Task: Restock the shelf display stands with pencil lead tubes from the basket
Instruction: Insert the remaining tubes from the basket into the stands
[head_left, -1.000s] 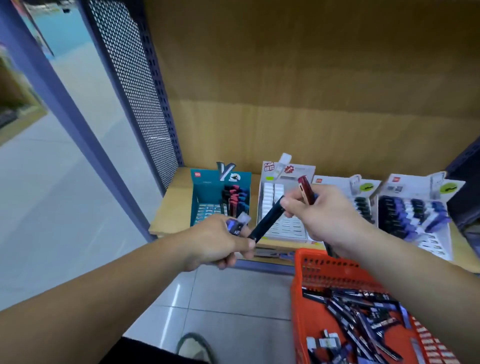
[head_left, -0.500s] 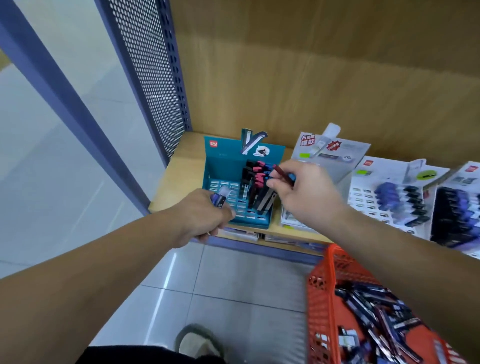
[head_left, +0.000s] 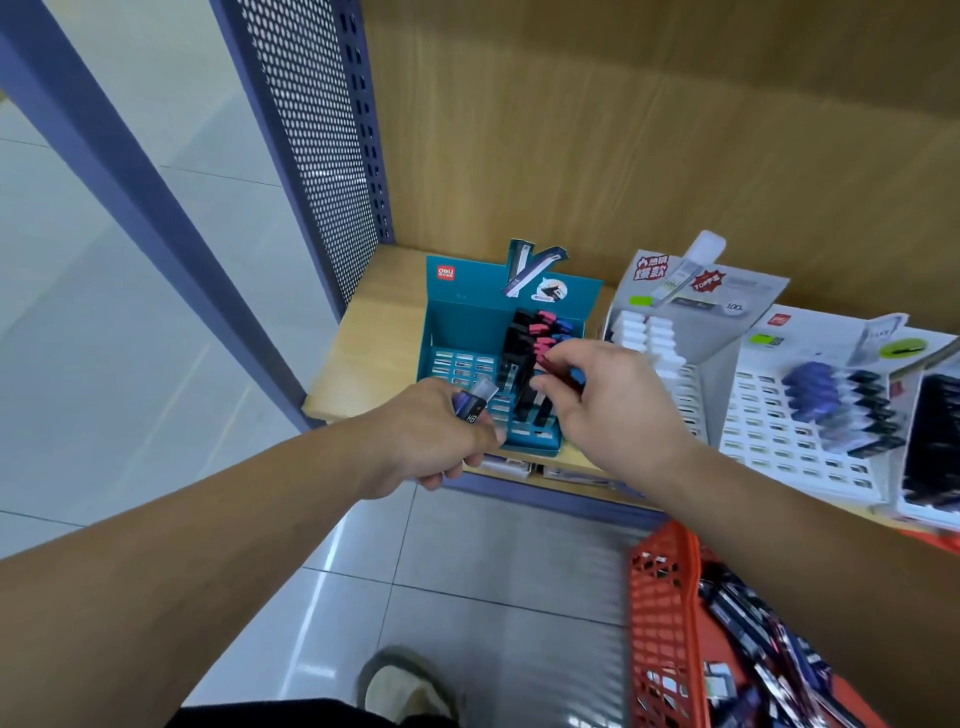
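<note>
teal stand (head_left: 457, 322); orange basket (head_left: 662, 613)

The person's arms are bare from left hand (head_left: 431, 431) and right hand (head_left: 618, 400) to the frame edge. Lower body: black garment (head_left: 270, 716). One foot: beige shoe (head_left: 408, 686), dark-rimmed.

The scene is evenly lit; glare is seen on the floor tiles (head_left: 328, 567). Edges are bowed by wide-angle distortion, and the basket (head_left: 666, 623) is blurred.
</note>
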